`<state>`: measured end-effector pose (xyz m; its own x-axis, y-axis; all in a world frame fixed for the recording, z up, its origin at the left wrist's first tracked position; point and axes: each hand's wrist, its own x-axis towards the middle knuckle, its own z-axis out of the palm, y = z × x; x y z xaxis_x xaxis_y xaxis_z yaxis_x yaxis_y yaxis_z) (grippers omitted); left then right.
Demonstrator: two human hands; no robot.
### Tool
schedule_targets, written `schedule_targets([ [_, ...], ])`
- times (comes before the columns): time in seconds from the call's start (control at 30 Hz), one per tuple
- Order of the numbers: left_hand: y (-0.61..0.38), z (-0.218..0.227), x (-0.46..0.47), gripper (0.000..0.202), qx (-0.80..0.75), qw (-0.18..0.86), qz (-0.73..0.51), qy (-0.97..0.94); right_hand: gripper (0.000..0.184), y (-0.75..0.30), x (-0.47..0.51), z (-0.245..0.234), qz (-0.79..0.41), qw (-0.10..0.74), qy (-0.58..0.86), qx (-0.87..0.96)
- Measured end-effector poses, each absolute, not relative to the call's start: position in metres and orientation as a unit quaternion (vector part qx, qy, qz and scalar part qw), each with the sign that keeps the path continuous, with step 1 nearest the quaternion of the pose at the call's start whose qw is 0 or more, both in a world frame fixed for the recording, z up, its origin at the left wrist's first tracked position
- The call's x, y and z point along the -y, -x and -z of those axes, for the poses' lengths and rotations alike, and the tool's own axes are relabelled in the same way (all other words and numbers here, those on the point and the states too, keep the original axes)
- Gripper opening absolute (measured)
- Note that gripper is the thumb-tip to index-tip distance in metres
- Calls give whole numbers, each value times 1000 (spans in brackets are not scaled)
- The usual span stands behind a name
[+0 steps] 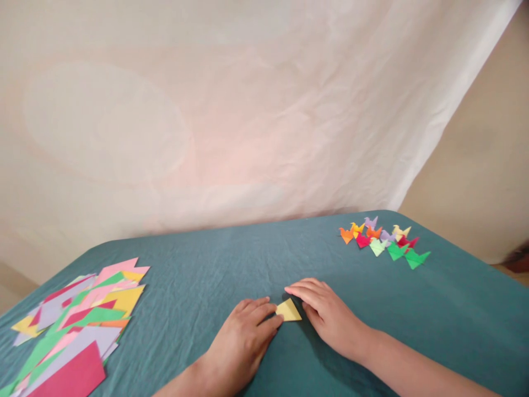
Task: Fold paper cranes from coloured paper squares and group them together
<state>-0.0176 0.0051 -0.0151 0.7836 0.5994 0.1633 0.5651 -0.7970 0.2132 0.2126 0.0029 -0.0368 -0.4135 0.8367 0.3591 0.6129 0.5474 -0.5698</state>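
A small piece of folded yellow paper [290,311] lies on the cloth near the front middle. My left hand [248,336] is at its left side, with the thumb and fingertips on the paper's left end, keeping it against the table and covering that end. Just right of the paper is my right hand [326,314], held slightly above the cloth. Its fingers are stretched out and bent a little, with nothing in them, and they look apart from the paper.
A spread pile of coloured paper sheets [82,325] lies on the left of the green tablecloth [198,275]. Several small folded paper birds [374,234] stand grouped at the back right. A pale hanging sheet [248,121] rises behind the table's far edge.
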Motion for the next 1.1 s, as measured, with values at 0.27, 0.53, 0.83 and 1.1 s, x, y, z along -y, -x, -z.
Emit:
schedule_targets([
  [0.27, 19, 12, -4, 39, -319, 77, -83, -941, 49, -207, 5, 35, -246, 331, 466, 783],
  [0.53, 19, 9, -5, 44, -312, 75, -65, -945, 19, -210, 9, 32, -155, 283, 424, 846],
  [0.83, 19, -6, 6, 46, -212, 91, -52, -972, 19, -204, 23, 30, -6, 180, 341, 923],
  [1.1, 14, -8, 5, 33, -224, 123, -88, -963, 20, -213, 20, 32, -73, 215, 359, 905],
])
